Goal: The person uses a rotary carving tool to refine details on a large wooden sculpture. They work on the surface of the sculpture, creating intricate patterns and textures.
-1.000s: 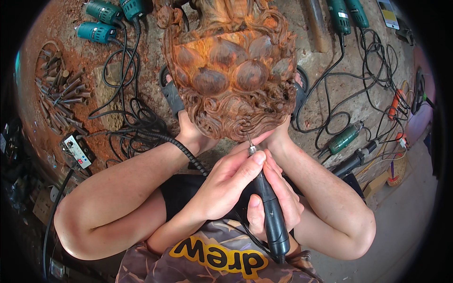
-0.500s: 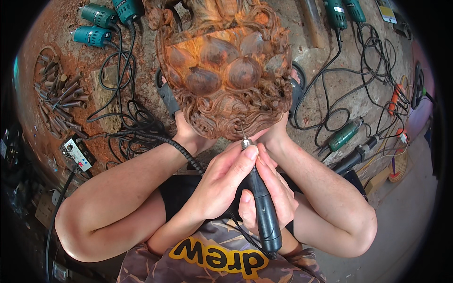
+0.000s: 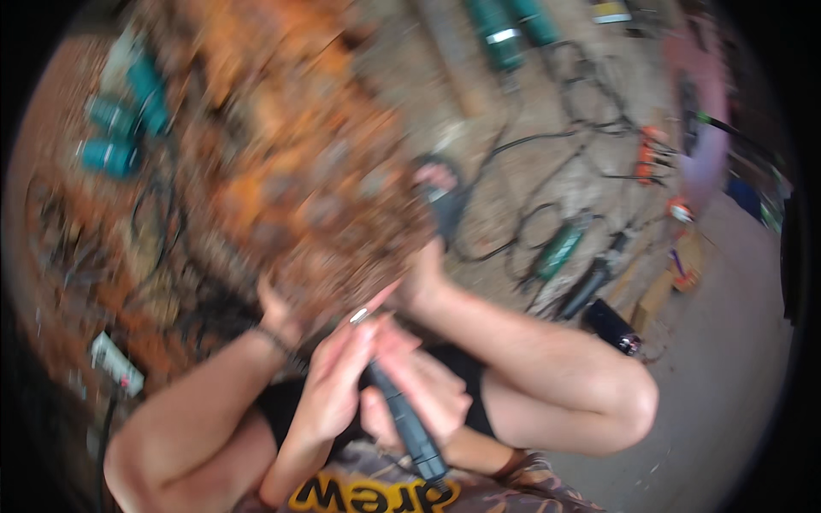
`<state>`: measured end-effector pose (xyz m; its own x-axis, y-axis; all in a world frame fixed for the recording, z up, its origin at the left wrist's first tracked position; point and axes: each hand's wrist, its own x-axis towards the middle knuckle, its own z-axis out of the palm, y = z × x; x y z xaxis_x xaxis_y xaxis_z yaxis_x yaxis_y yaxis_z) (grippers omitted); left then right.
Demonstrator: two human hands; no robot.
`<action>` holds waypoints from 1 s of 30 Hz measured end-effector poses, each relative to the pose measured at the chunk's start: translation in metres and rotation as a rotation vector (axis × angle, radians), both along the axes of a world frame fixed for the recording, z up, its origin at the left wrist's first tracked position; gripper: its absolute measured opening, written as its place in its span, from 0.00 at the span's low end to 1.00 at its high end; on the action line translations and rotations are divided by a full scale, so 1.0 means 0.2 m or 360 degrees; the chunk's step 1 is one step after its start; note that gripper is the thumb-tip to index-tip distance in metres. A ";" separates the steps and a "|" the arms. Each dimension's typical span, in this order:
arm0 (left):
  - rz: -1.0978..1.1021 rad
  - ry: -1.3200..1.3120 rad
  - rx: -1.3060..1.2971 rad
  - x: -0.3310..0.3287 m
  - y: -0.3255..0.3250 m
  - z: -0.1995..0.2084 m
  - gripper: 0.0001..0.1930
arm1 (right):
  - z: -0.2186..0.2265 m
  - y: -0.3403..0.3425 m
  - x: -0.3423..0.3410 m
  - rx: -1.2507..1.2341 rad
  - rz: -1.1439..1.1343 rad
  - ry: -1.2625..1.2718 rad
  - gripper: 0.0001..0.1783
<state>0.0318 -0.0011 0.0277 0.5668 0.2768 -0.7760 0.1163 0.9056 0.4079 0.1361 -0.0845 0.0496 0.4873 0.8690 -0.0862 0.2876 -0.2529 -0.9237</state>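
Observation:
Both my hands are wrapped round a black handpiece point(image 3: 407, 423) of a rotary carving tool, tilted with its metal collar point(image 3: 359, 315) up and to the left. My left hand point(image 3: 329, 389) closes on it near the collar. Lower along its body, my right hand point(image 3: 423, 385) grips it, fingers curled. Just beyond the collar is a reddish-brown wood carving point(image 3: 312, 214) with rounded bosses and curling relief, standing between my feet. Motion blur hides the bit, and I cannot tell whether it touches the wood.
Teal power tools point(image 3: 109, 156) lie at the far left, more teal tools point(image 3: 496, 34) at the far right, their black cables looping over the floor. A heap of carving bits point(image 3: 77, 244) and a white control box point(image 3: 117, 363) are at left. A green tool point(image 3: 560, 250) lies right.
The whole view has swung and blurred. The carving, my hands and the handpiece now appear further left, and the carving looks tilted. Both hands keep their grip.

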 end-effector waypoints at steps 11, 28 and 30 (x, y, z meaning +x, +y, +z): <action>0.0054 -0.0165 0.0079 0.02 -0.01 -0.02 0.27 | 0.01 -0.04 0.04 0.0205 -0.0091 0.0133 0.29; 0.0077 -0.0051 0.0341 0.05 -0.10 -0.09 0.16 | -0.17 -0.12 0.22 0.0250 0.0071 0.0517 0.23; 0.0043 -0.0049 0.0402 0.04 -0.10 -0.10 0.16 | -0.21 -0.10 0.19 0.0345 0.0055 0.0518 0.24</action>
